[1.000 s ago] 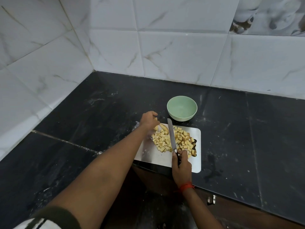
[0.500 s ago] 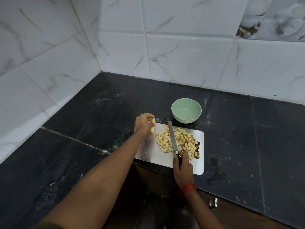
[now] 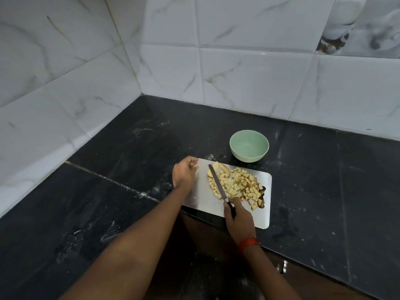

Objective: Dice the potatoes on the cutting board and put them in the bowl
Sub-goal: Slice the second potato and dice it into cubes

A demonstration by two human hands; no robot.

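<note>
A pile of diced potato [image 3: 238, 186] lies on the white cutting board [image 3: 201, 202], with two larger uncut pieces [image 3: 218, 167] at its far edge. My right hand [image 3: 239, 219] grips the handle of a knife [image 3: 217, 182] whose blade lies across the left side of the pile. My left hand [image 3: 185, 172] hovers at the board's far left corner, fingers curled around a small potato piece. The green bowl [image 3: 249, 146] stands just beyond the board and holds nothing.
The board sits at the front edge of a black stone counter [image 3: 108, 191]. White tiled walls [image 3: 238, 72] meet in a corner behind and to the left. Potato peel [image 3: 262, 191] lies at the board's right end.
My left hand has drawn back from the pile to the board's left corner, carrying a small potato piece. The knife has stayed on the pile.
</note>
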